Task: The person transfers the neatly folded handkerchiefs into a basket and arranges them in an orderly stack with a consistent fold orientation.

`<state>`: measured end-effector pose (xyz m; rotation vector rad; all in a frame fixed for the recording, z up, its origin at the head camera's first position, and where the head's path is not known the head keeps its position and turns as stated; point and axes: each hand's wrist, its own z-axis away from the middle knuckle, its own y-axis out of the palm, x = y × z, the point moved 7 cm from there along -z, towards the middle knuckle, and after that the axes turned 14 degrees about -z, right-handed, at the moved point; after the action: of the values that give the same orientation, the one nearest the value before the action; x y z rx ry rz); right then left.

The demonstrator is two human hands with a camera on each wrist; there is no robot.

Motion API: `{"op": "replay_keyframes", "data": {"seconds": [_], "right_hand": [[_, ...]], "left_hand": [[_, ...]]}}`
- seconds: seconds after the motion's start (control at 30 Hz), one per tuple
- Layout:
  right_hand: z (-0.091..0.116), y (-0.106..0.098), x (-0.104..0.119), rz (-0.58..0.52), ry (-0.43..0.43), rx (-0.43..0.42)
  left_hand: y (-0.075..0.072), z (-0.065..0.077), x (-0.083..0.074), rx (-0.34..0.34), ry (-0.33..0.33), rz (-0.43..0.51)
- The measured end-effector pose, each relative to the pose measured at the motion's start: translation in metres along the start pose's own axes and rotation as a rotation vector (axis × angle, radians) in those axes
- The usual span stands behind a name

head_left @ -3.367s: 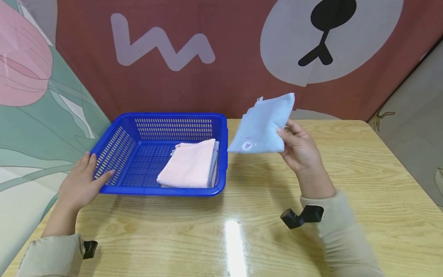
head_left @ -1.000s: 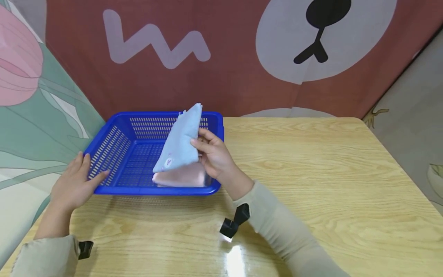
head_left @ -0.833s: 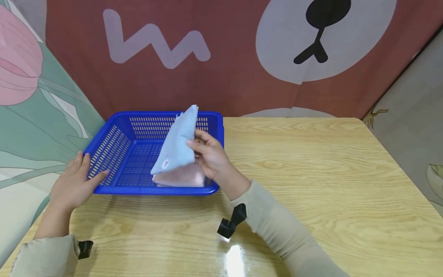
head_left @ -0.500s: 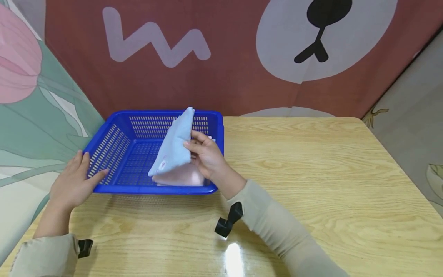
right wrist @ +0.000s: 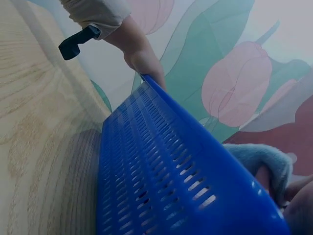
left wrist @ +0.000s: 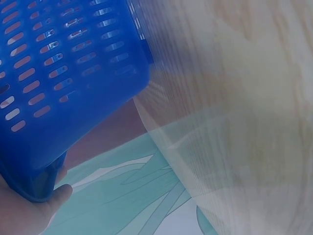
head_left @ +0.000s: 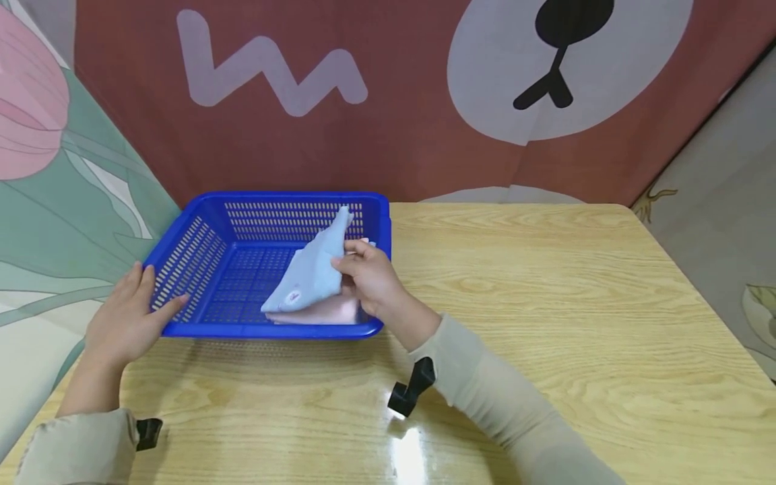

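Between thumb and fingers, my right hand (head_left: 374, 276) pinches a folded light blue towel (head_left: 312, 269) with a small white patch near its lower corner. The towel is tilted, over a folded pink towel (head_left: 327, 311) inside the blue plastic basket (head_left: 273, 331). In the right wrist view, the blue towel (right wrist: 264, 155) shows behind the basket wall (right wrist: 146, 161), with fingers against it. My left hand (head_left: 124, 316) holds the basket's left rim, its thumb at the inner side. The left wrist view shows that hand (left wrist: 24, 210) at the rim's corner. The pink towel is partly hidden.
The basket stands on a wood-grain table (head_left: 521, 303), close to the back wall. A brown cloth with a cartoon face (head_left: 412, 121) hangs behind it. A floral panel (head_left: 36, 222) borders the left side. Each wrist wears a small black device (head_left: 412, 387).
My right hand has brought the blue towel leftward from beside the basket to over the pink towel. Lately the blue towel has sunk lower. My left hand stays on the rim.
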<state>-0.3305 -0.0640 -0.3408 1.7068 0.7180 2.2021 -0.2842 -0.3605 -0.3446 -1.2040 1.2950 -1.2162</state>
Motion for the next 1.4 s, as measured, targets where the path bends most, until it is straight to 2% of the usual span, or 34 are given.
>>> {"op": "replay_keyframes", "data": {"seconds": [0.17,0.37,0.6,0.93,1.23,1.4], "right_hand": [[0.008,-0.004,0.006,0.182,-0.013,-0.009],[0.013,-0.01,0.012,0.26,0.008,0.021],[0.017,-0.017,0.014,0.273,0.029,0.03],[0.026,-0.026,0.017,0.204,0.056,0.05],[0.034,-0.03,0.018,0.169,0.097,0.14],[0.036,-0.035,0.022,0.125,0.104,0.148]], "left_hand": [[0.0,0.0,-0.001,-0.012,-0.001,-0.001],[-0.001,0.001,-0.001,-0.021,0.002,-0.001],[-0.002,0.001,0.001,-0.02,0.008,-0.003],[-0.002,0.001,0.0,-0.023,0.005,0.004],[-0.001,0.004,0.0,-0.017,-0.004,0.005],[-0.003,0.003,-0.001,-0.015,0.004,0.009]]}}
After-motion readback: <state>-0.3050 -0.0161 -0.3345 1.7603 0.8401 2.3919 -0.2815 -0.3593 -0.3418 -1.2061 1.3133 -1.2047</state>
